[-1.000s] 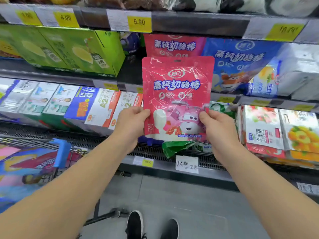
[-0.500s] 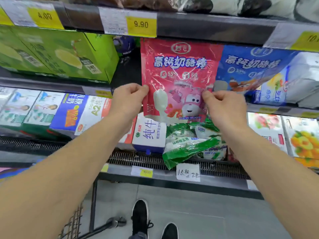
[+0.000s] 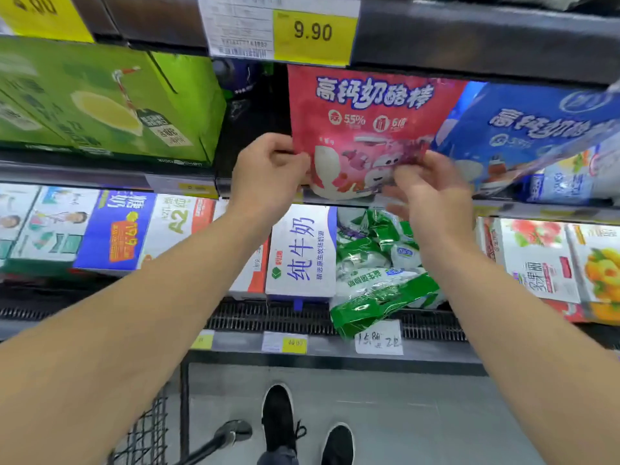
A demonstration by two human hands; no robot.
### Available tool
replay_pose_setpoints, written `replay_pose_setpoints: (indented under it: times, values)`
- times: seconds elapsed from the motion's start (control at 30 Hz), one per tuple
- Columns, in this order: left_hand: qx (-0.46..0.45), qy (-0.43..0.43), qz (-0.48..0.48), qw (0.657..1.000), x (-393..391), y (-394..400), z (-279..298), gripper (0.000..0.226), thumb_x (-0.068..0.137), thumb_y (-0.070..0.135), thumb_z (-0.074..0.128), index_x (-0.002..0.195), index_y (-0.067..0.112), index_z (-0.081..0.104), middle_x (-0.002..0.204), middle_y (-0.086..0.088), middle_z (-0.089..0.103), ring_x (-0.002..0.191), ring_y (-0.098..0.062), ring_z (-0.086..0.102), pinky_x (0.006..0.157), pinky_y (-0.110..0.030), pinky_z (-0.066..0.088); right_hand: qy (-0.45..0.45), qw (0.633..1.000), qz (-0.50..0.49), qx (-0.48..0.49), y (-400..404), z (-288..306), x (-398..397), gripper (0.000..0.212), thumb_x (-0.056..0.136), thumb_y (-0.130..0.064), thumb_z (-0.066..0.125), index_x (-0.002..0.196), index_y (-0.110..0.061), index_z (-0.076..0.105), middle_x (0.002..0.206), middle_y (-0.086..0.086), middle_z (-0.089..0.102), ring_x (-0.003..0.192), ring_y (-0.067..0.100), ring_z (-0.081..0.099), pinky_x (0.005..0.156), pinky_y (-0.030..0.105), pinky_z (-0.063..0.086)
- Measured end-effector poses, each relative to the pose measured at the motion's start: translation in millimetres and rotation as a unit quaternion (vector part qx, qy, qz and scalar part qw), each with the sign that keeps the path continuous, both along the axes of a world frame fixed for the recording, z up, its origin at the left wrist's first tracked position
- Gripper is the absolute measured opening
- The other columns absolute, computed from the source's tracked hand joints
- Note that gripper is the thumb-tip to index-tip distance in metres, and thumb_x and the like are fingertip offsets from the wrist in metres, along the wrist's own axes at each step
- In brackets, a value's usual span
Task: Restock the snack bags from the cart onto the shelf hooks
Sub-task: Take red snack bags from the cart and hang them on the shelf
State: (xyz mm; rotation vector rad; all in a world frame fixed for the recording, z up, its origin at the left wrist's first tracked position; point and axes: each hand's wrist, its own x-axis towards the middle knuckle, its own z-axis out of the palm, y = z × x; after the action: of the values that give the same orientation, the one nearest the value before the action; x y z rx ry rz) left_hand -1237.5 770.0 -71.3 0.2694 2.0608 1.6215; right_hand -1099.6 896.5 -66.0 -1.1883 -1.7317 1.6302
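Under the dark shelf (image 3: 469, 45) the red snack bag (image 3: 365, 129) is held up, its top hidden. It seems light, soft and slippery; the side edges are best held. The left hand (image 3: 268, 172) pinches its left edge; the blurred right hand (image 3: 432, 193) cannot be judged.

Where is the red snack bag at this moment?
In the head view the red bag is high at centre, just under the 9.90 price tag, left of the blue bag. The left hand pinches its lower left edge, and the right hand is at its lower right.
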Motion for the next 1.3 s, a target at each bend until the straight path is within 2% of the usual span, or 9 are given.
replay_pose_setpoints:
  times: [0.13,0.23,0.33,0.5,0.67,0.83,1.03,1.17,1.3]
  values:
    - [0.006,-0.045,0.006,0.999,11.6,-16.8,-7.8,0.028,0.083,0.007,0.070,0.097,0.012,0.046,0.074,-0.001,0.069,0.087,-0.039,0.070,0.078,-0.053,0.058,0.045,0.996,-0.024,-0.076,-10.9,-11.0,8.5,0.021,0.092,-0.016,0.065,0.098,-0.024,0.047,0.101,0.000,0.069,0.082,0.030,0.074,0.075,0.037,0.060]
    - [-0.014,-0.029,-0.062,0.998,13.6,-21.0,-9.7,0.013,0.086,0.011,0.066,0.094,0.016,0.057,0.084,-0.001,0.073,0.081,-0.025,0.073,0.077,-0.049,0.060,0.019,0.999,0.006,-0.045,-16.7,-14.8,10.0,0.019,0.083,-0.016,0.065,0.095,-0.023,0.051,0.114,0.005,0.065,0.084,0.028,0.074,0.080,0.044,0.060]
    - [-0.028,-0.032,-0.119,0.992,14.0,-15.3,-6.7,0.023,0.090,0.007,0.061,0.110,0.018,0.061,0.099,0.008,0.073,0.084,-0.022,0.073,0.078,-0.043,0.061,0.025,0.997,0.022,-0.064,-14.5,-12.7,3.8,0.025,0.084,-0.014,0.064,0.106,-0.023,0.058,0.122,0.000,0.064,0.087,0.027,0.073,0.082,0.048,0.060]
    - [-0.025,-0.049,-0.147,0.988,13.3,-1.7,1.1,0.043,0.091,0.004,0.057,0.130,0.022,0.054,0.112,0.014,0.064,0.087,-0.018,0.073,0.079,-0.041,0.061,0.043,0.995,0.030,-0.090,-8.9,-8.2,-6.5,0.037,0.092,-0.008,0.057,0.121,-0.030,0.058,0.119,-0.017,0.061,0.088,0.026,0.074,0.080,0.038,0.059]
    - [-0.025,-0.061,-0.144,0.987,12.0,-0.6,-1.1,0.040,0.092,0.004,0.056,0.119,0.034,0.055,0.110,0.023,0.061,0.088,-0.018,0.073,0.083,-0.046,0.059,0.030,0.995,0.031,-0.093,-13.8,-7.0,-3.1,0.040,0.091,-0.007,0.057,0.125,-0.029,0.057,0.122,-0.017,0.057,0.088,0.026,0.074,0.080,0.038,0.060]
    - [-0.051,-0.051,-0.150,0.986,24.2,-11.2,-4.7,0.057,0.091,0.011,0.061,0.144,0.025,0.044,0.141,0.004,0.054,0.112,-0.018,0.064,0.084,-0.037,0.059,0.018,0.995,0.040,-0.092,-16.8,-4.0,6.7,0.043,0.090,-0.009,0.059,0.127,-0.030,0.057,0.123,-0.016,0.056,0.096,0.027,0.072,0.082,0.039,0.060]
    - [-0.068,-0.016,-0.098,0.993,48.5,-34.1,-5.7,0.054,0.088,0.018,0.065,0.139,0.022,0.050,0.130,0.006,0.061,0.110,-0.014,0.064,0.088,-0.039,0.058,-0.035,0.994,0.084,-0.067,-28.8,-4.1,30.9,0.040,0.091,-0.011,0.056,0.130,-0.023,0.055,0.122,-0.003,0.062,0.088,0.020,0.074,0.088,0.039,0.059]
    - [-0.117,-0.009,-0.091,0.989,86.9,-65.1,-13.1,0.057,0.084,0.024,0.071,0.137,0.023,0.050,0.129,0.003,0.061,0.116,-0.015,0.059,0.098,-0.044,0.051,-0.098,0.983,0.149,-0.036,-51.1,-3.3,56.2,0.040,0.077,-0.026,0.062,0.116,-0.029,0.060,0.110,-0.007,0.067,0.100,0.017,0.069,0.097,0.046,0.053]
    - [-0.150,-0.013,-0.073,0.986,127.0,-97.6,-20.0,0.056,0.087,0.023,0.070,0.139,0.019,0.049,0.131,0.000,0.060,0.118,-0.013,0.056,0.098,-0.031,0.046,-0.127,0.969,0.212,-0.014,-73.0,-9.8,89.3,0.042,0.072,-0.033,0.061,0.114,-0.031,0.064,0.108,-0.013,0.068,0.105,0.007,0.063,0.097,0.041,0.051]
